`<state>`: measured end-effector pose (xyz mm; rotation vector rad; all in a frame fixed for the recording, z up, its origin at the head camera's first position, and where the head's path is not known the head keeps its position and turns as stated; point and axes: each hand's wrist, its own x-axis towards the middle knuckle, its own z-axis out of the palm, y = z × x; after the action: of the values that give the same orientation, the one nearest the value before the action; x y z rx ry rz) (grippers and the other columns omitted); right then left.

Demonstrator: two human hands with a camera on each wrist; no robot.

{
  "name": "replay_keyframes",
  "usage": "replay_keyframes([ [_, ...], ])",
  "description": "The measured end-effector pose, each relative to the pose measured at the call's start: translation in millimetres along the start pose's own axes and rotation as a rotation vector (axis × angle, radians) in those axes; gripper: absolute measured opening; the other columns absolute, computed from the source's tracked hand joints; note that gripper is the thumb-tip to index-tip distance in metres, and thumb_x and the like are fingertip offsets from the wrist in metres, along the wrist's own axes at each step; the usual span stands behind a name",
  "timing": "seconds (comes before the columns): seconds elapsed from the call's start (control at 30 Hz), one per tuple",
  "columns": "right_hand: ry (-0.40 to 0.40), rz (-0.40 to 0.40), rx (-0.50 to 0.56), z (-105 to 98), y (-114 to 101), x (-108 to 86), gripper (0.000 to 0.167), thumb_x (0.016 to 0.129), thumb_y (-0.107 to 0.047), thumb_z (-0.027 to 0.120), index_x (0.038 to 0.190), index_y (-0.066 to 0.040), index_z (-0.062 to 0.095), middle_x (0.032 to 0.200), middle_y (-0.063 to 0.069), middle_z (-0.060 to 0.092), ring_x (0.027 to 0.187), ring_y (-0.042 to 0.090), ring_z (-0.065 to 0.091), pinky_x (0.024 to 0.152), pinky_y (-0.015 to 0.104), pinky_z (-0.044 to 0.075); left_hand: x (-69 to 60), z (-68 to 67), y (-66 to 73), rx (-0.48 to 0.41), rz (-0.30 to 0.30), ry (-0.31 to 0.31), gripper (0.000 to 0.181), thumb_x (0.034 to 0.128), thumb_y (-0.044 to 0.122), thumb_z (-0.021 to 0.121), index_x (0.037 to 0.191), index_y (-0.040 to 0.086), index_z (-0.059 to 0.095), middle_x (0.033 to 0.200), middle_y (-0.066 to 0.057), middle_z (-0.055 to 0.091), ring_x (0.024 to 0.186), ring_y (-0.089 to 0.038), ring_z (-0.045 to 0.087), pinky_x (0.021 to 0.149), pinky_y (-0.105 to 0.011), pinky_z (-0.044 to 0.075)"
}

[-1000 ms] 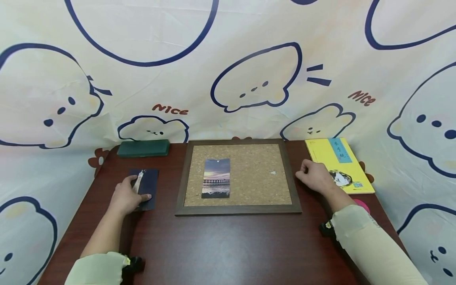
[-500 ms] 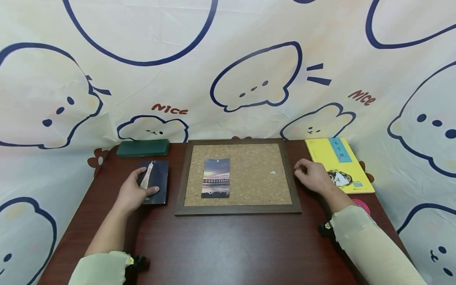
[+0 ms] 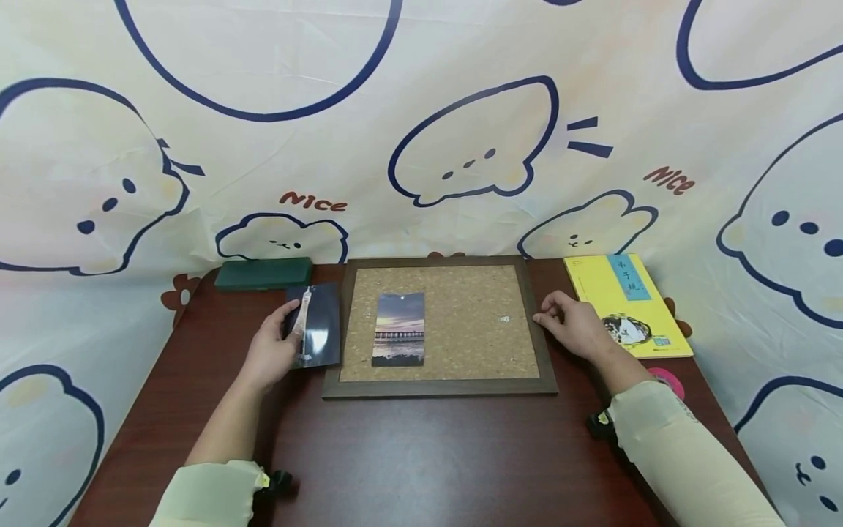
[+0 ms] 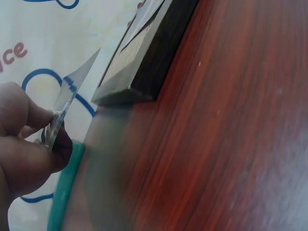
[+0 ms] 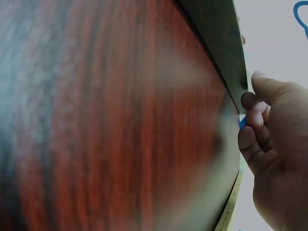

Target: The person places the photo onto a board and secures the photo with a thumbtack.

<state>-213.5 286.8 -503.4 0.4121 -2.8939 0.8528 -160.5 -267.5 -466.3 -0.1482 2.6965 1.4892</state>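
My left hand (image 3: 271, 350) pinches a dark glossy photo (image 3: 323, 327) of a pale tower, its thumb over the near face. In the left wrist view the photo (image 4: 72, 91) is seen nearly edge-on, lifted off the table. Its right side comes up to the left frame of the cork board (image 3: 464, 322). On the board hangs a sunset pier photo (image 3: 399, 331), with a small pin at its top. My right hand (image 3: 574, 323) is at the board's right frame, fingers loosely bent; nothing shows between thumb and fingers in the right wrist view.
Behind the left hand lies a green case (image 3: 263, 274). A yellow book (image 3: 628, 307) lies right of the board, partly behind the right hand. A pink round object (image 3: 668, 380) is partly hidden by the right forearm. Small light pieces (image 3: 505, 319) show on the cork.
My left hand has lifted the tower photo from the table and carried it right and slightly away, to the board's left edge. The right hand has shifted slightly left, its thumb and fingers spreading.
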Motion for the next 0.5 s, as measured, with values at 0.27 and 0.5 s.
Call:
replay_keyframes([
  [0.27, 0.001, 0.028, -0.011, -1, -1, 1.0, 0.014, 0.096, -0.030, 0.077, 0.093, -0.019, 0.067, 0.077, -0.003, 0.064, 0.066, 0.017, 0.053, 0.059, 0.031, 0.044, 6.3, 17.3, 9.3, -0.017, 0.020, 0.002, 0.057, 0.1083, 0.008, 0.048, 0.163, 0.011, 0.033, 0.156, -0.027, 0.034, 0.124, -0.038, 0.047, 0.100, -0.050, 0.043],
  [0.5, 0.010, -0.025, -0.005, -4, -4, 1.4, 0.012, 0.092, -0.030, 0.081, 0.091, -0.020, 0.075, 0.076, -0.008, 0.068, 0.066, 0.014, 0.056, 0.060, 0.030, 0.047, 8.9, 29.0, 23.5, -0.083, 0.023, -0.051, 0.058, 0.1058, 0.007, 0.056, 0.161, 0.014, 0.038, 0.148, -0.024, 0.048, 0.113, -0.034, 0.060, 0.082, -0.034, 0.055],
])
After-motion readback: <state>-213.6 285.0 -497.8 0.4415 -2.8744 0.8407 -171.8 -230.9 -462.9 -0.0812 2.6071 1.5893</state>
